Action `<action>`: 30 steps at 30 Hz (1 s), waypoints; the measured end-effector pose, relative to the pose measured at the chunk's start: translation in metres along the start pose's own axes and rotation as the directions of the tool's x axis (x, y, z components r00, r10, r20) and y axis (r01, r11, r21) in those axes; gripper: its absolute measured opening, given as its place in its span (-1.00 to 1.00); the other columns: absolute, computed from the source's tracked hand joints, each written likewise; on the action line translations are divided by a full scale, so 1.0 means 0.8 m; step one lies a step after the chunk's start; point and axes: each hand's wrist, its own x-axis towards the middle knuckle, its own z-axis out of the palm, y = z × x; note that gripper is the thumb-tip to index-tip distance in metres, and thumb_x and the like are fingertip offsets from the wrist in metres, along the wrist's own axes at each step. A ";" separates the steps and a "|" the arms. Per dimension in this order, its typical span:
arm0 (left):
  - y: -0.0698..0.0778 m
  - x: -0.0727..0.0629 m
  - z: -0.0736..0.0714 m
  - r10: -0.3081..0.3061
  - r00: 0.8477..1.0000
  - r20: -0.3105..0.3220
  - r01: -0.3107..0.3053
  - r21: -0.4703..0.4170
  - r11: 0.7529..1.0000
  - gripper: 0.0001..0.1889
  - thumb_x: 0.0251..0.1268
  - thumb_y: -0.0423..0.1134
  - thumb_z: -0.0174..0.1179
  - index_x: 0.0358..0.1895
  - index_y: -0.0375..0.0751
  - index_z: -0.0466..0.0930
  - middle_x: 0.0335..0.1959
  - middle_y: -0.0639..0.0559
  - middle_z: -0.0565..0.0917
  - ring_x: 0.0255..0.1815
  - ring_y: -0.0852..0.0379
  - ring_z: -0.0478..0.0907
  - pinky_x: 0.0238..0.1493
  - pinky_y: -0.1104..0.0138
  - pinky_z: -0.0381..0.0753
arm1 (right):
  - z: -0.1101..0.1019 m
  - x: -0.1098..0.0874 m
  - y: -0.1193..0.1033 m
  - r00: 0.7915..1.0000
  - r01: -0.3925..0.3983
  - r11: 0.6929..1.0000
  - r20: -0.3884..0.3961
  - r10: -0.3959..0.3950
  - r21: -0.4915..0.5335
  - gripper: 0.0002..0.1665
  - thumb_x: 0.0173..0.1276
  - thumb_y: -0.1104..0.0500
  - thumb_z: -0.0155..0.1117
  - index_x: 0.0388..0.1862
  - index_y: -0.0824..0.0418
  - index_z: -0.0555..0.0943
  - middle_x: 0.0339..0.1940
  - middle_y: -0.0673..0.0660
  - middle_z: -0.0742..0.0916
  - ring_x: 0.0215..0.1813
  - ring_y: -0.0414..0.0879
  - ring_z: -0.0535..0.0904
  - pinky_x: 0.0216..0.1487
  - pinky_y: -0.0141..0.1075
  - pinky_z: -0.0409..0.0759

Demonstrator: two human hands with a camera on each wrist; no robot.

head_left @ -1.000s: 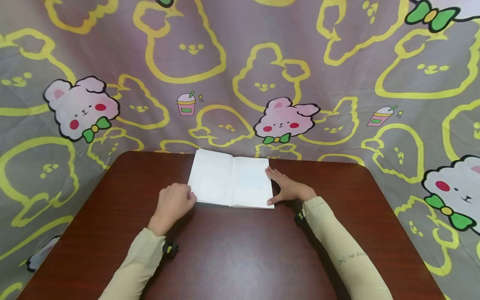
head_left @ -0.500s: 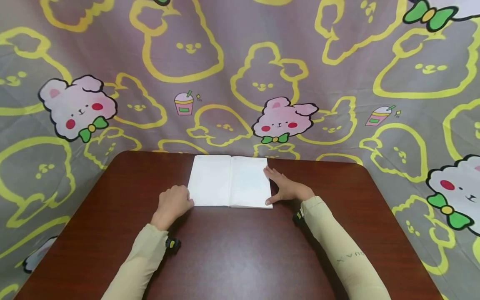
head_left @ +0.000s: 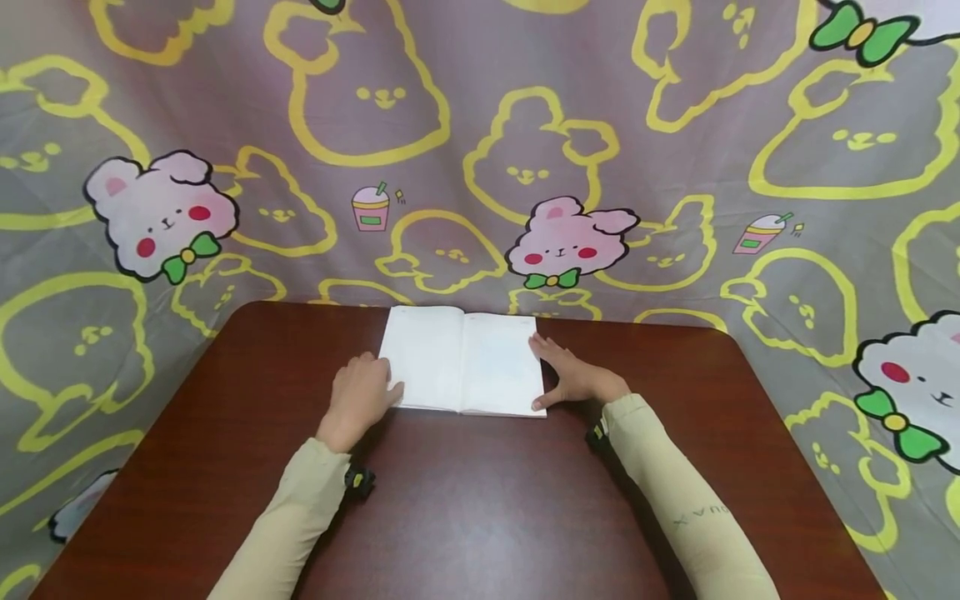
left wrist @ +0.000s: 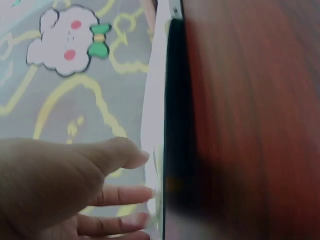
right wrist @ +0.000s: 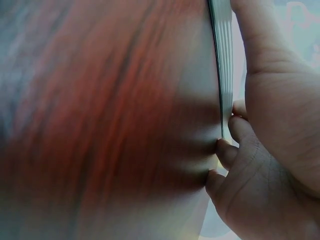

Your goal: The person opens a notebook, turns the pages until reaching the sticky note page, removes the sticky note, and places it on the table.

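Note:
An open notebook (head_left: 498, 367) with white pages lies at the far edge of the table. At its left side is my left hand (head_left: 360, 392), thumb over the near left corner of the page. The left wrist view shows that hand's thumb and fingers (left wrist: 125, 195) loosely extended at the page edge, above a dark cover (left wrist: 179, 100). My right hand (head_left: 573, 375) is spread along the right edge, thumb at the near corner. In the right wrist view its fingertips (right wrist: 215, 180) touch beside the page stack (right wrist: 225, 65), thumb over the page side.
The dark reddish-brown table (head_left: 480, 517) has rounded far corners. A cloth (head_left: 450, 125) printed with cartoon animals and cups hangs behind it and along both sides. Each wrist bears a small black device (head_left: 360, 481) at the sleeve cuff.
The left hand has moved inward to the right, its thumb now over the page corner. The left page, raised a second ago, lies lower. The right hand has stayed in place.

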 end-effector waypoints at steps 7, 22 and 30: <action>0.039 0.033 0.009 0.178 0.982 -0.057 -0.176 0.036 0.984 -0.76 0.21 -0.16 0.38 -0.38 -0.28 0.61 -0.42 -0.15 0.58 -0.34 -0.16 0.57 -0.41 0.03 0.60 | 0.001 0.001 0.001 1.000 -0.003 1.000 -0.006 0.003 -0.014 0.52 0.08 -0.14 0.64 0.67 0.36 -0.18 0.70 0.32 -0.10 0.69 0.28 -0.28 0.59 0.30 -0.23; 0.047 0.088 0.049 0.311 0.914 0.259 -0.293 -0.104 0.950 -0.35 0.59 0.05 0.00 0.57 -0.25 0.22 0.62 -0.30 0.13 0.62 -0.30 0.05 0.56 -0.21 0.08 | 0.002 0.005 0.005 1.000 -0.030 0.999 0.005 0.030 -0.018 0.53 0.08 -0.19 0.62 0.69 0.27 -0.20 0.72 0.24 -0.12 0.70 0.21 -0.30 0.62 0.24 -0.26; 0.032 0.095 0.053 0.293 0.893 0.341 -0.239 -0.191 0.952 -0.26 0.61 0.16 -0.08 0.64 -0.18 0.04 0.65 -0.28 0.00 0.65 -0.33 -0.08 0.58 -0.24 -0.05 | 0.001 0.002 0.006 0.999 -0.030 0.999 0.011 0.030 -0.015 0.53 0.08 -0.20 0.62 0.69 0.26 -0.20 0.72 0.23 -0.12 0.71 0.18 -0.31 0.63 0.22 -0.26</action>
